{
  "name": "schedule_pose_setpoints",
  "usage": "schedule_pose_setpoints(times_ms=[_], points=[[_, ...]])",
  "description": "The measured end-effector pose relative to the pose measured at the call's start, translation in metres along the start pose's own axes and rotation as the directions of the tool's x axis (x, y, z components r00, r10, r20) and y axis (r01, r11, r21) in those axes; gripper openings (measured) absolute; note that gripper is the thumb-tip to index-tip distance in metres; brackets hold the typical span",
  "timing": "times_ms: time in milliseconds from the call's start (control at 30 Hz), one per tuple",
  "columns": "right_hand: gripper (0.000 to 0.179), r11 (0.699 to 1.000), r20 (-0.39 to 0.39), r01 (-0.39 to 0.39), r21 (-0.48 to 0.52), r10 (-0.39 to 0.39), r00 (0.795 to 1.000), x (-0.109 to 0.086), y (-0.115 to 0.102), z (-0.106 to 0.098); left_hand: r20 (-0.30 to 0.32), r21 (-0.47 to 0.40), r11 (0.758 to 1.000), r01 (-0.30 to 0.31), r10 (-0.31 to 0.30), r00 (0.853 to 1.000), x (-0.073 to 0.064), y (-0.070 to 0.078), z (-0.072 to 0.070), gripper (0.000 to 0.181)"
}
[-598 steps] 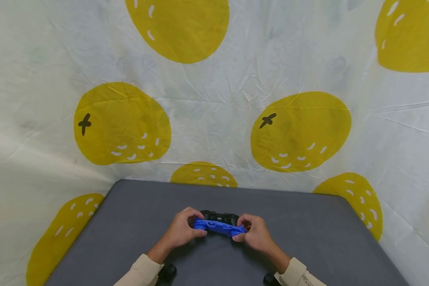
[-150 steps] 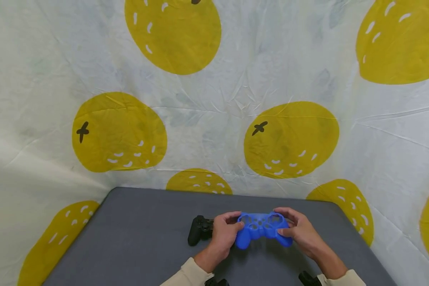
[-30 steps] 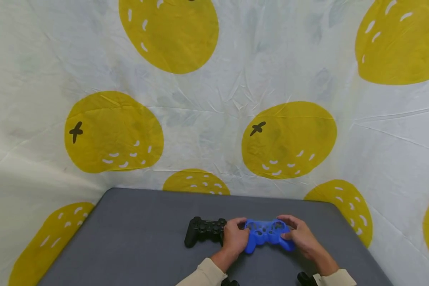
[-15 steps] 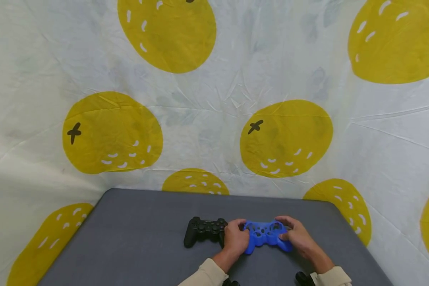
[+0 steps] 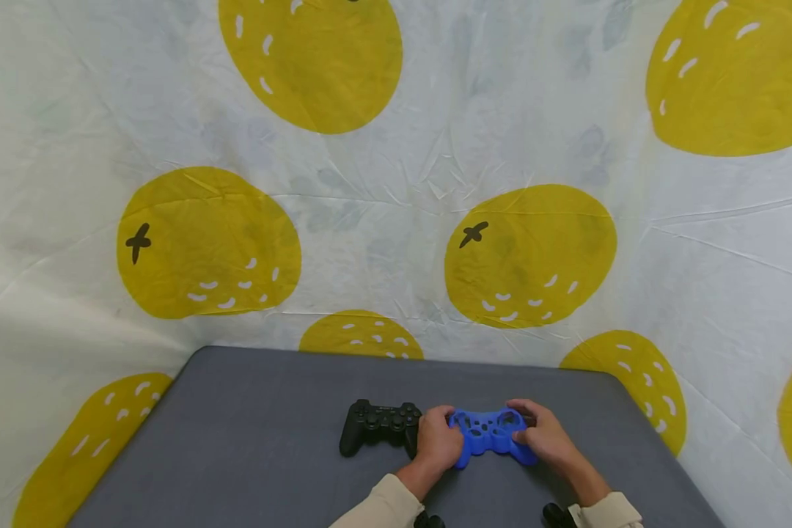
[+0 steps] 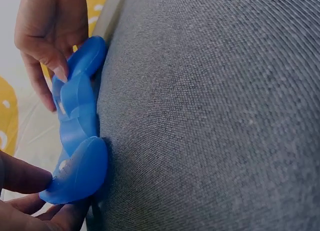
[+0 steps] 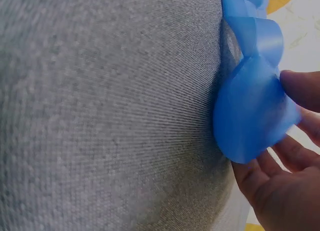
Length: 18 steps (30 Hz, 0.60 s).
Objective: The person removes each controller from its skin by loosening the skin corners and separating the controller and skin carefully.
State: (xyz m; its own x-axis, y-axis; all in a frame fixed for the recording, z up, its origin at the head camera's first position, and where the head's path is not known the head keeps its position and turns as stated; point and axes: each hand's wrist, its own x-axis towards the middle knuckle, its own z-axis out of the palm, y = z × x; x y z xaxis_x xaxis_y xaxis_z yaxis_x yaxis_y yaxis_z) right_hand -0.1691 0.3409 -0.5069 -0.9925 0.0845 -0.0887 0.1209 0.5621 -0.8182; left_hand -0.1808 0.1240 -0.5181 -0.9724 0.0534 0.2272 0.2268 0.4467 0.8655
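A blue silicone controller cover, with round cut-outs and two drooping grips, lies face up between both hands, low over the table. My left hand pinches its left end, thumb on the front and fingers behind, as the left wrist view shows on the cover. At the other end my right hand pinches the right side, thumb on top of the cover and fingers beneath. Just left of my left hand a black game controller lies on the table, its right grip partly behind that hand.
The dark grey cloth-covered table has its back edge against a white curtain printed with yellow fruit. Black wrist devices sit at both sleeve cuffs.
Earlier the cover was held over the black controller; since then it has moved right and lower, while the controller came into view at left. Over the last second the hands shifted only slightly.
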Motion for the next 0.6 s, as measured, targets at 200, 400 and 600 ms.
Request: schedule_pose_setpoints(times_ms=[200,400,600], points=[[0.058,0.998,0.001,0.019,-0.057,-0.019,1.0,0.004,-0.002,-0.002,0.079,0.165,0.977,-0.133,0.122,0.989,-0.006,0.008,-0.007,0.039],[0.055,0.972,-0.01,0.104,-0.212,-0.109,0.994,0.001,-0.009,-0.004,0.149,0.219,0.948,-0.232,0.203,0.968,-0.003,0.011,-0.031,0.038],[0.058,0.878,-0.028,0.25,-0.408,-0.286,0.958,-0.008,-0.024,-0.005,0.212,0.288,0.916,-0.28,0.224,0.951,0.012,0.009,-0.067,0.047]])
